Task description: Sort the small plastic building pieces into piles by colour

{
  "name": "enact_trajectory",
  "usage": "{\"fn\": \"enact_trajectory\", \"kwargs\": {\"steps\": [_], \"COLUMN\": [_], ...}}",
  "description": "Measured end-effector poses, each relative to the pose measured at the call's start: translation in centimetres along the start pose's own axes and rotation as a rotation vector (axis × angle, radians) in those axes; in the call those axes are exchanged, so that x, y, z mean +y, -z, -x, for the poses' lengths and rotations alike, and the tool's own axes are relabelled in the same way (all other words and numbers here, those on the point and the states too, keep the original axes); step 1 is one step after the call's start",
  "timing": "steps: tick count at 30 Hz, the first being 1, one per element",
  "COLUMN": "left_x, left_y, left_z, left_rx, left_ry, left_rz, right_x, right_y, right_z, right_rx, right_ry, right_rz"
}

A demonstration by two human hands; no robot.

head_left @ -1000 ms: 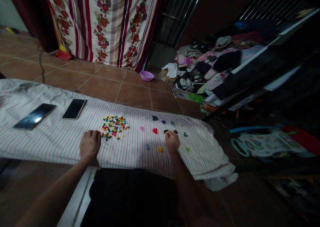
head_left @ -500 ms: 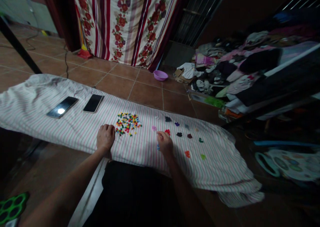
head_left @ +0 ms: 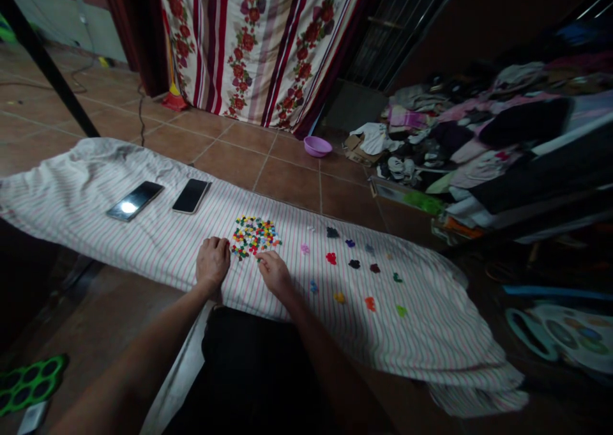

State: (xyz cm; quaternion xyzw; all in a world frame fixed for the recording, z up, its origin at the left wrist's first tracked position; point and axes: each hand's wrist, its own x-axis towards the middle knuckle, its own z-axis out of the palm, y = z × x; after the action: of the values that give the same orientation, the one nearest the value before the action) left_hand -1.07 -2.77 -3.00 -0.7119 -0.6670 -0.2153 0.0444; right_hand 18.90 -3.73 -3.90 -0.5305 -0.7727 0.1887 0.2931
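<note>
A mixed pile of small coloured beads (head_left: 256,234) lies on a striped cloth (head_left: 287,198). My left hand (head_left: 213,262) rests on the cloth at the pile's left edge, fingers curled and closed; whatever is in them is hidden. At the pile's near edge, my right hand (head_left: 274,274) has thumb and forefinger pinched together beside a tiny green piece, and I cannot make out what is between them. Further right sit several single-colour clusters, among them a red cluster (head_left: 331,258), a black cluster (head_left: 354,264), a yellow cluster (head_left: 339,297) and an orange cluster (head_left: 370,303).
Two phones, a left phone (head_left: 135,200) and a right phone (head_left: 191,196), lie on the cloth's left part. Beyond on the tiled floor is a purple basin (head_left: 317,145). Heaped clothes (head_left: 426,128) fill the right side; a floral curtain (head_left: 268,45) hangs behind.
My right hand has moved left, from beside the red and blue clusters to the mixed pile's near edge. The yellow cluster it covered now shows. My left hand stays beside the pile.
</note>
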Motion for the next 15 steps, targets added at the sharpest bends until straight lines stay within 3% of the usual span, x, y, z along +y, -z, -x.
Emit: {"fn": "enact_trajectory", "kwargs": {"steps": [7,15], "left_x": [0.0,0.1], "left_y": [0.1,0.1], "left_z": [0.0,0.0], "left_rx": [0.007,0.01], "left_ry": [0.001,0.008], "left_rz": [0.015,0.013], "right_x": [-3.3,-3.8], "right_y": [-0.1,-0.4], "right_z": [-4.6,-7.0], "right_rx": [-0.132,-0.171], "right_ry": [-0.089,-0.184], "right_rz": [0.159,0.301]}}
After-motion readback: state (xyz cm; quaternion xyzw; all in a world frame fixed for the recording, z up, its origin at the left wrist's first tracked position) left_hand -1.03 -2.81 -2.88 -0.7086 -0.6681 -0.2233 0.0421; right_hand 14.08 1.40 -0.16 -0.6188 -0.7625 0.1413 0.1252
